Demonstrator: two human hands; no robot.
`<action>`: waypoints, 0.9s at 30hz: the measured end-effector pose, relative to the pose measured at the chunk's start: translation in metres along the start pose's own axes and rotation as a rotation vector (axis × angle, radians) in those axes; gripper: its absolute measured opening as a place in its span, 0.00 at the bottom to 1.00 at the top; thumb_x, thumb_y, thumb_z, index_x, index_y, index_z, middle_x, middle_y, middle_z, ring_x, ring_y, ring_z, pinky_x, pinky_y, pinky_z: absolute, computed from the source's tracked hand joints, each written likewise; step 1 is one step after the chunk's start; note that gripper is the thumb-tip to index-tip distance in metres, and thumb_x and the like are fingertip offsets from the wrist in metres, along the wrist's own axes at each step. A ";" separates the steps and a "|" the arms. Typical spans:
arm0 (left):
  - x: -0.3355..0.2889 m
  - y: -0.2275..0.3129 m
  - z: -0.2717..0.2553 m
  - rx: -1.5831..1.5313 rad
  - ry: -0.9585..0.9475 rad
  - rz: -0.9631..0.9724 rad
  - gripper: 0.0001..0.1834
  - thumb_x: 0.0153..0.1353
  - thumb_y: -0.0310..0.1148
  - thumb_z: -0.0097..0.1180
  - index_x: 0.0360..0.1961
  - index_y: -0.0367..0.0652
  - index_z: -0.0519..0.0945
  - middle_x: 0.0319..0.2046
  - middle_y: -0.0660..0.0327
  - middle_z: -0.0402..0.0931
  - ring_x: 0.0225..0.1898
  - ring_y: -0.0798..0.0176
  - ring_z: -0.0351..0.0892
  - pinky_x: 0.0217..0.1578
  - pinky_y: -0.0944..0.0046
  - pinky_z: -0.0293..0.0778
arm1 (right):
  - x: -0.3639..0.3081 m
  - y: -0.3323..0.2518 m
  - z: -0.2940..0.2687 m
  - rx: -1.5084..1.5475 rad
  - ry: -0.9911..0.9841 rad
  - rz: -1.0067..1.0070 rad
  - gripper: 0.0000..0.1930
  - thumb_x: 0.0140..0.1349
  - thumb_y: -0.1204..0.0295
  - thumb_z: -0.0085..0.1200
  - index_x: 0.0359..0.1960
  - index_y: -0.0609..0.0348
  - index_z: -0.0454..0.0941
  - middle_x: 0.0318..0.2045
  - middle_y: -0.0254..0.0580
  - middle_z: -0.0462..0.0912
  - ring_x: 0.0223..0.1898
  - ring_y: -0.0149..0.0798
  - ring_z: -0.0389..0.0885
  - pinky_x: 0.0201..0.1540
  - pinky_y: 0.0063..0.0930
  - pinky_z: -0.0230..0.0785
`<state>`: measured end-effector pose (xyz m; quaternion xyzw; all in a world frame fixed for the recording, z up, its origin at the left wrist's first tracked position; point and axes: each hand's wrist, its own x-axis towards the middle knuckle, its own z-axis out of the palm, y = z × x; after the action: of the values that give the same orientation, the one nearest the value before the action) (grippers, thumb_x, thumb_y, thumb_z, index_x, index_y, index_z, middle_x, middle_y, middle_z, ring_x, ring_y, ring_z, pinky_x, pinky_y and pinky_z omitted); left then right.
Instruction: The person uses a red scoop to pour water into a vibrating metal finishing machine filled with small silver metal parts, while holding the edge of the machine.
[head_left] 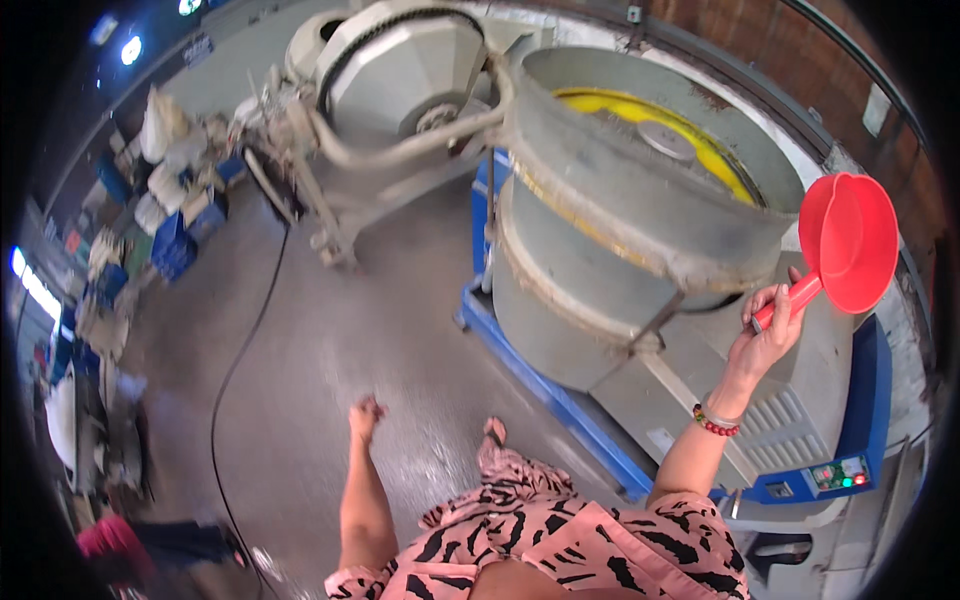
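My right hand point(768, 330) grips a red plastic dipper point(858, 243) by its handle, raised beside the rim of a large round grey tub machine point(590, 270). The dipper's round bowl points up and away from me, and its hollow side shows. My left hand point(367, 416) hangs over the floor, away from the machine, with its fingers loosely curled and nothing seen in them. Inside the tub shows a yellow ring point(610, 101) around a grey round centre piece point(667, 141); the tub's bottom is partly hidden by the near wall.
A blue frame point(545, 385) carries the tub, with a lit control panel point(838, 474) at its right. Behind stands a tilted drum mixer point(410, 80) on a tube frame. A black cable point(232, 370) crosses the floor. Sacks point(165, 125) and blue crates point(175, 247) line the left; another person point(120, 550) is lower left.
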<state>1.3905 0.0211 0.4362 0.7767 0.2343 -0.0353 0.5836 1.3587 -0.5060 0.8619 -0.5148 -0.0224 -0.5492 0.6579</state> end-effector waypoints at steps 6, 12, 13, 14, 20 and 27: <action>0.052 -0.026 -0.004 -0.033 -0.072 -0.390 0.16 0.60 0.32 0.43 0.47 0.36 0.69 0.25 0.54 0.79 0.18 0.66 0.75 0.15 0.68 0.67 | 0.079 0.042 0.054 -0.312 0.083 -0.166 0.16 0.60 0.71 0.44 0.48 0.60 0.62 0.17 0.32 0.67 0.16 0.22 0.62 0.16 0.14 0.51; 0.141 -0.036 -0.032 0.136 -0.118 -0.483 0.12 0.58 0.32 0.42 0.38 0.38 0.74 0.24 0.54 0.77 0.12 0.66 0.65 0.11 0.68 0.62 | 0.111 0.091 0.076 -0.470 0.029 -0.071 0.15 0.58 0.72 0.48 0.45 0.63 0.64 0.19 0.31 0.66 0.18 0.21 0.61 0.19 0.14 0.51; 0.166 -0.029 -0.028 0.154 -0.137 -0.480 0.12 0.58 0.32 0.42 0.38 0.38 0.74 0.24 0.54 0.77 0.12 0.66 0.65 0.11 0.68 0.62 | 0.114 0.096 0.077 -0.494 0.001 -0.083 0.15 0.58 0.72 0.47 0.45 0.63 0.64 0.19 0.32 0.67 0.19 0.21 0.61 0.19 0.15 0.51; 0.191 -0.021 -0.023 0.232 -0.103 -0.461 0.12 0.57 0.34 0.44 0.36 0.38 0.75 0.21 0.56 0.75 0.12 0.66 0.64 0.11 0.67 0.61 | 0.117 0.100 0.079 -0.520 -0.024 -0.095 0.15 0.58 0.72 0.47 0.45 0.64 0.64 0.20 0.32 0.67 0.20 0.21 0.61 0.19 0.15 0.51; 0.378 0.080 0.091 0.826 -0.166 -0.314 0.20 0.54 0.44 0.50 0.32 0.34 0.78 0.26 0.48 0.77 0.29 0.53 0.77 0.30 0.55 0.69 | 0.121 0.101 0.111 -0.571 0.025 -0.033 0.14 0.61 0.71 0.41 0.45 0.68 0.62 0.20 0.34 0.64 0.18 0.21 0.58 0.18 0.13 0.49; 0.538 0.156 0.321 0.369 -0.675 0.302 0.26 0.61 0.50 0.39 0.46 0.39 0.74 0.42 0.44 0.73 0.48 0.45 0.71 0.47 0.55 0.67 | 0.110 0.128 0.159 -0.784 0.255 0.014 0.18 0.60 0.69 0.45 0.47 0.69 0.62 0.18 0.34 0.64 0.18 0.21 0.59 0.17 0.12 0.48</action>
<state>2.0018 -0.1338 0.2968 0.8386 -0.0974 -0.2435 0.4774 1.5825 -0.4881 0.9181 -0.6543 0.2738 -0.5712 0.4131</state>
